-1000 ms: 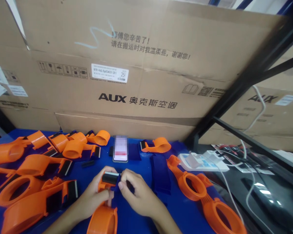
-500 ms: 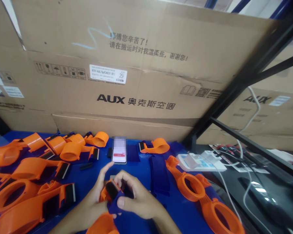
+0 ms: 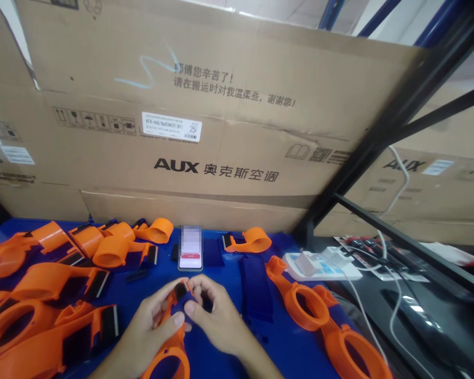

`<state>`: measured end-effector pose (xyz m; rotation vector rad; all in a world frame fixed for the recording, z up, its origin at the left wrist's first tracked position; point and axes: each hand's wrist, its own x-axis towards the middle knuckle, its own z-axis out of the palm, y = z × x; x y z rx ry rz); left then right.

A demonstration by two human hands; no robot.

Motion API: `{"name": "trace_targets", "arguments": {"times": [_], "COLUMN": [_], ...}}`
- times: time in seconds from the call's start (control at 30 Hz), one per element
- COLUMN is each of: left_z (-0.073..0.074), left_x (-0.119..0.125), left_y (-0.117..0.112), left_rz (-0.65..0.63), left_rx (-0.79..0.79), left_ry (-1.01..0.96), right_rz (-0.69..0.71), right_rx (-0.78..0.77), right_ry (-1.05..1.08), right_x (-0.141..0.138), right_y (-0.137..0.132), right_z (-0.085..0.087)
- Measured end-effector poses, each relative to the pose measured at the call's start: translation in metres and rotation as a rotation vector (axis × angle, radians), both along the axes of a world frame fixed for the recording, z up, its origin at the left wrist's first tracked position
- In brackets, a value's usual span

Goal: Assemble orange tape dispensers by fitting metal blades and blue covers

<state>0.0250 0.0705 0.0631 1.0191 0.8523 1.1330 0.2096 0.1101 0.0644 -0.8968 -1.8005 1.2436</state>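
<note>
Both hands hold one orange tape dispenser [image 3: 169, 363] near the bottom middle, its ring pointing toward me. My left hand [image 3: 154, 323] wraps the dispenser's body from the left, with the thumb pressed on a dark blue flap at its head. From the right, my right hand [image 3: 217, 316] pinches the head, thumb on the blue flap and fingers curled at the far edge. A black strip shows between the hands. Fingers cover much of the head. Just beyond the hands lies a phone [image 3: 190, 261] with a lit screen.
Several orange tape dispensers [image 3: 35, 281] crowd the left of the blue table; others [image 3: 308, 304] lie at right. Dark blue strips [image 3: 256, 289] rest right of the phone. A white power strip [image 3: 324, 265] with cables stands beside a black rack post [image 3: 359, 131]. A large cardboard box [image 3: 221, 121] forms the back.
My left index finger, stretched out before, is now curled around the dispenser. The dispenser has turned, so more of its ring shows. The camera view has shifted slightly.
</note>
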Motion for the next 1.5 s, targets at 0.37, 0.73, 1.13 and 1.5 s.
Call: {"name": "trace_targets", "arguments": {"times": [0.37, 0.73, 1.13, 1.5], "left_z": [-0.006, -0.013, -0.008, -0.023], "left_x": [-0.01, -0.011, -0.01, -0.016], "left_y": [0.01, 0.015, -0.002, 0.007], "left_rz": [0.041, -0.015, -0.007, 0.042], "left_rx": [-0.413, -0.418, -0.364, -0.31], "left_ry": [-0.359, -0.352, -0.413, -0.452], "right_rz": [-0.581, -0.644, -0.298, -0.224], "right_rx": [0.618, 0.571, -0.167, 0.499], "right_ry": [-0.721, -0.571, 0.372, -0.412], "right_x": [0.031, 0.038, 0.02, 0.013], "right_y": [0.026, 0.036, 0.02, 0.005], "right_z": [-0.017, -0.014, 0.005, 0.007]}}
